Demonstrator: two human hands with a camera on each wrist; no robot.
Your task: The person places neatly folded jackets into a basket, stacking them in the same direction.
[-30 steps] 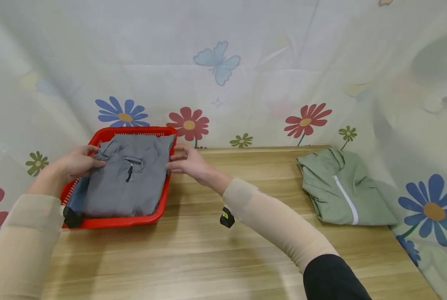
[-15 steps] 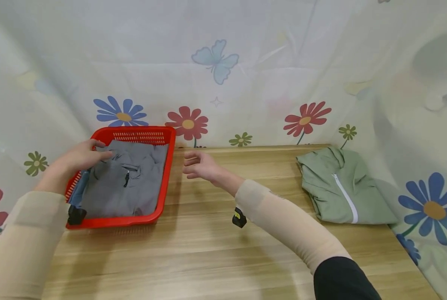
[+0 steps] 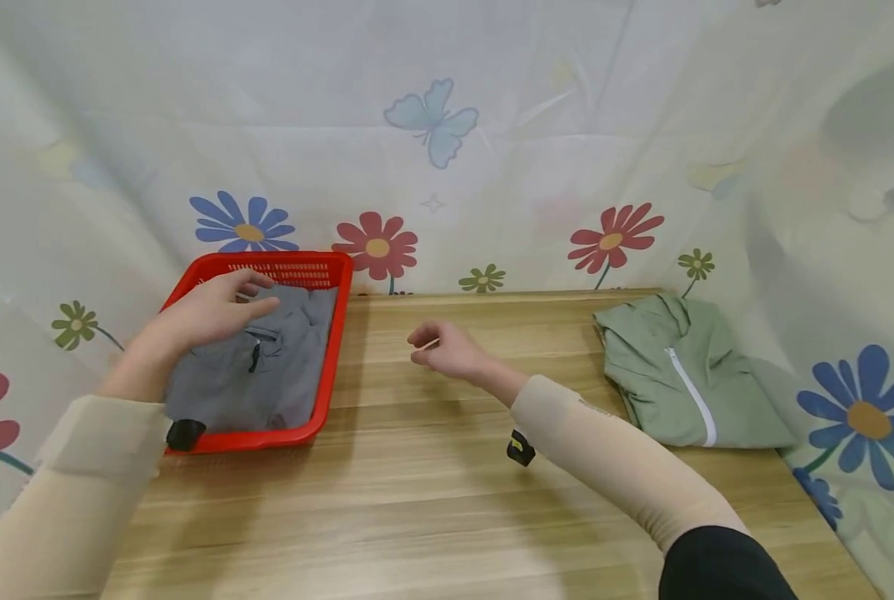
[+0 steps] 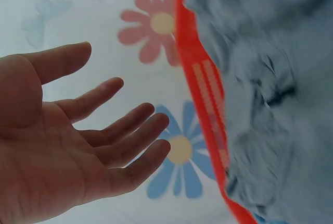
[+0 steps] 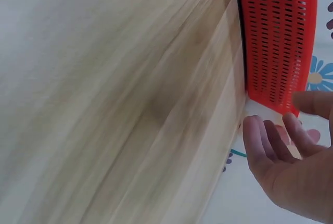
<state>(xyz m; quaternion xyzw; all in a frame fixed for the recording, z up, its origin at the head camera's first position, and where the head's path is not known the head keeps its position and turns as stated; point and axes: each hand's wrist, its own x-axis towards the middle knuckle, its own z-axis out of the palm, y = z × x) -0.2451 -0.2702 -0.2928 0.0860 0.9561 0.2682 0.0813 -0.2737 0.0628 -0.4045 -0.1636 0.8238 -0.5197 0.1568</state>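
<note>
A red plastic basket point(image 3: 332, 350) stands on the left of the table with a folded grey garment point(image 3: 297, 367) inside, a black zip pull on its front. Above the basket's left part hovers my left hand point(image 3: 210, 312), its fingers loosely spread and holding nothing. The left wrist view shows that palm, with the grey garment off to its side. To the right of the basket my right hand point(image 3: 450, 350) is in the air over the table, fingers relaxed, nothing in it. A folded green garment point(image 3: 641, 367) with a white zip lies at the right.
The wooden table point(image 3: 417, 500) ends at the back against a flower-printed curtain point(image 3: 521, 167), which also hangs along both sides. The basket's perforated side wall point(image 5: 276, 41) shows in the right wrist view.
The grey garment now lies lower in the basket, released by both hands. My left hand has risen and shifted right over it; my right hand has moved right, away from the basket.
</note>
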